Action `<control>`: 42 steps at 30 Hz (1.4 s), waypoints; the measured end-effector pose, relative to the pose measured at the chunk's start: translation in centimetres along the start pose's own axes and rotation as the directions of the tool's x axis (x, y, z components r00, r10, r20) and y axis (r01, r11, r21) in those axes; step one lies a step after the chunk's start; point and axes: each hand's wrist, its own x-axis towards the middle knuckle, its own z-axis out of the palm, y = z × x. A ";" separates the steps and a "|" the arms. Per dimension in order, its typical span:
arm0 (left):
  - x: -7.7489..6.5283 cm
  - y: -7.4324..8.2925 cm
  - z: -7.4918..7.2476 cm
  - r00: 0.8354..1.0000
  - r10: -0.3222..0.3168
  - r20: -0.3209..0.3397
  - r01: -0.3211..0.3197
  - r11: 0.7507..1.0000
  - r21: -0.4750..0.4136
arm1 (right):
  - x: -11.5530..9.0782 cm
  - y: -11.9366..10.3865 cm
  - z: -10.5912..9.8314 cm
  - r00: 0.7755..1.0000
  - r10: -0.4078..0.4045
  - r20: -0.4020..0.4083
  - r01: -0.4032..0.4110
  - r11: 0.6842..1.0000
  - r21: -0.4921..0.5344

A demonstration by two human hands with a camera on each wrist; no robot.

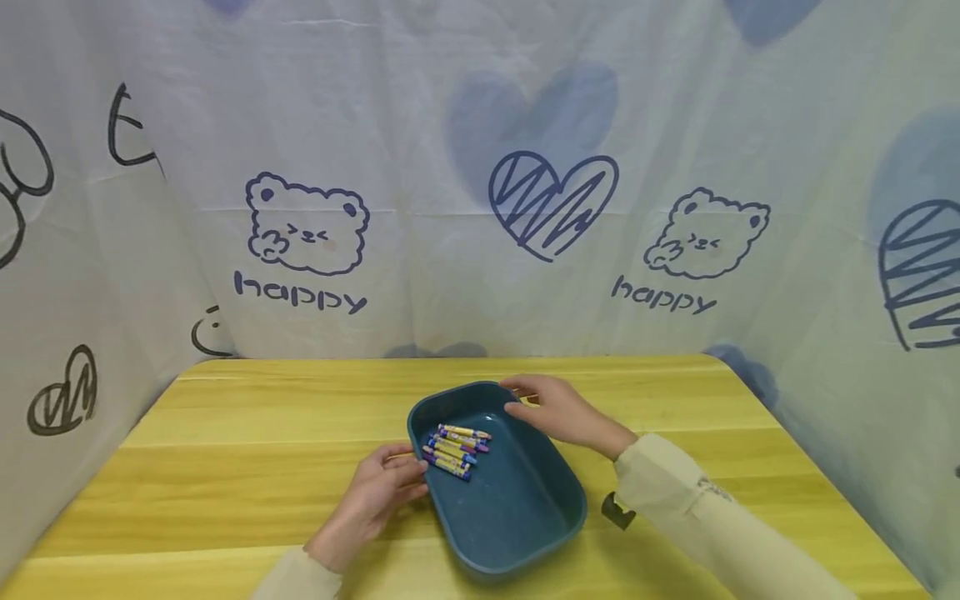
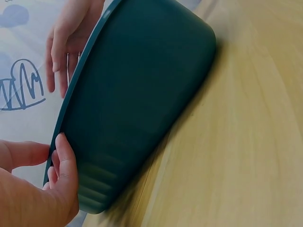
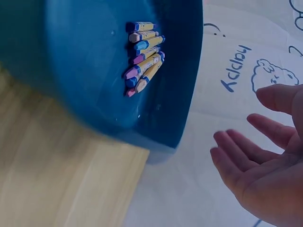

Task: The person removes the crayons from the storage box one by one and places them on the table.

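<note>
A dark teal plastic bin (image 1: 517, 492) with rounded corners sits at an angle on the table. Several crayons (image 1: 456, 450) in yellow wrappers with blue ends lie in a loose row inside it, by the left wall. My left hand (image 1: 378, 492) pinches the bin's left rim, with the thumb on one side and fingers against the outer wall (image 2: 142, 71). At the far right corner is my right hand (image 1: 562, 408). Its fingers are spread and, in the right wrist view, the hand (image 3: 265, 156) stands apart from the rim.
The yellow wood-grain table (image 1: 247, 450) reaches back to a white cloth (image 1: 420, 275) printed with bears, hearts and "happy". More cloth hangs at both sides. A small black object (image 1: 618, 511) shows below the right cuff.
</note>
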 end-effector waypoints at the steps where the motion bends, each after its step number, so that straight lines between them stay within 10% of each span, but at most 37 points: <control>1: 0.0 0.0 0.0 1.000 -0.003 -0.001 0.003 1.000 -0.004 | 0.4 -0.2 0.1 1.000 0.001 0.007 -0.001 1.000 0.005; 16: 0.0 -0.1 -0.5 1.000 -0.011 0.008 0.012 1.000 -0.027 | 4.5 -0.4 3.6 0.978 0.208 0.026 -0.207 0.942 0.262; 42: 0.0 0.1 -0.2 0.998 -0.041 0.037 0.042 0.999 -0.030 | 6.5 2.0 7.7 0.953 0.302 0.033 -0.302 0.930 0.212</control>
